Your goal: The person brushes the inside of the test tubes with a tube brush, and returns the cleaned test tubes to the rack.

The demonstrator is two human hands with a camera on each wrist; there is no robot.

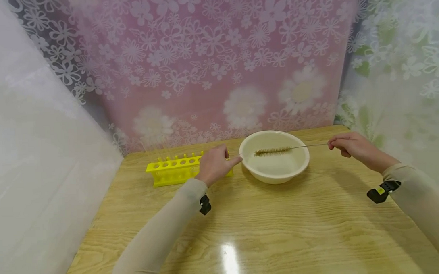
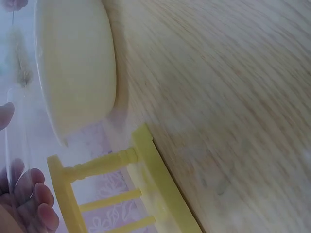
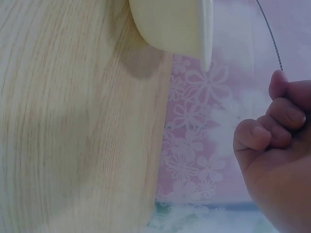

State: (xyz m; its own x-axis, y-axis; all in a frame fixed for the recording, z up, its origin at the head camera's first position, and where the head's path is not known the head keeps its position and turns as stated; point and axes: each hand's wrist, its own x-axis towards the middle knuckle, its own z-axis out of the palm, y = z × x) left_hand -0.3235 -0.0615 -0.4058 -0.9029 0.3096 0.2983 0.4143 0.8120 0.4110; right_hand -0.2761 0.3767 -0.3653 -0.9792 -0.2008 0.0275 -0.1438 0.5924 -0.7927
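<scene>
My right hand [image 1: 358,148] pinches the twisted-wire handle of a test tube brush [image 1: 274,151] between thumb and fingers. The brush lies level above a cream basin [image 1: 275,178], its brown bristles pointing left. At the basin's left side, my left hand [image 1: 216,163] holds a clear test tube [image 2: 18,138], which is hard to make out in the head view. In the left wrist view the tube's near end lines up with the brush tip, and the bristles appear outside it. Fingers curl around the tube's lower part, with the thumb across it.
A yellow test tube rack [image 1: 170,181] stands left of the basin, partly behind my left hand. Several clear tubes [image 1: 156,149] rise from its left end. Flowered sheets [image 1: 210,73] hang behind the wooden table [image 1: 280,227] and at its right; a pale sheet hangs left.
</scene>
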